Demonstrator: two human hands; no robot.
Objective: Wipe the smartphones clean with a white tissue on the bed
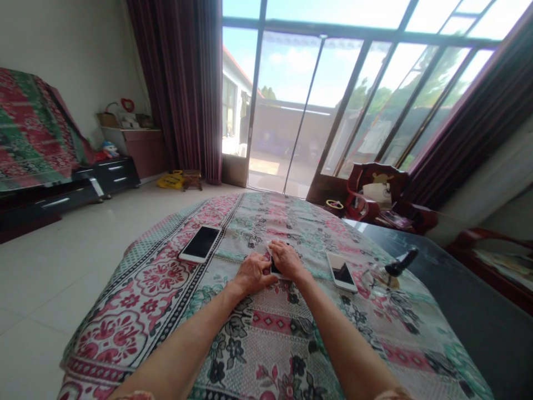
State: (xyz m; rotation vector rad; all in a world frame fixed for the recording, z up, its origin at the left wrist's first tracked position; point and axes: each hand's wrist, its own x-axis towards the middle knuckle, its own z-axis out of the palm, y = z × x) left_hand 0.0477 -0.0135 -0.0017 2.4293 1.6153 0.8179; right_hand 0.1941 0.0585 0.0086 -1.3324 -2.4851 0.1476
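Observation:
Between my hands a smartphone point(275, 270) lies on the patterned tablecloth point(275, 350); only part of its dark screen and white edge shows. My left hand point(253, 272) is closed at its left side, thumb and fingers at the edge. My right hand point(285, 258) lies across its upper and right part with bent fingers, hiding much of it. To the left rests a larger white smartphone point(201, 244), dark screen up. A smaller white smartphone point(342, 272) lies to the right, its screen partly reflecting light.
Right of the phones, a clear glass dish point(381, 276) holds a black-handled object point(402, 262). A dark tabletop point(470, 311) adjoins the cloth. Beyond stand a red wooden chair point(377, 191), glass doors point(291, 111) and a purple curtain point(179, 83). A yellow bag point(170, 180) lies on the floor.

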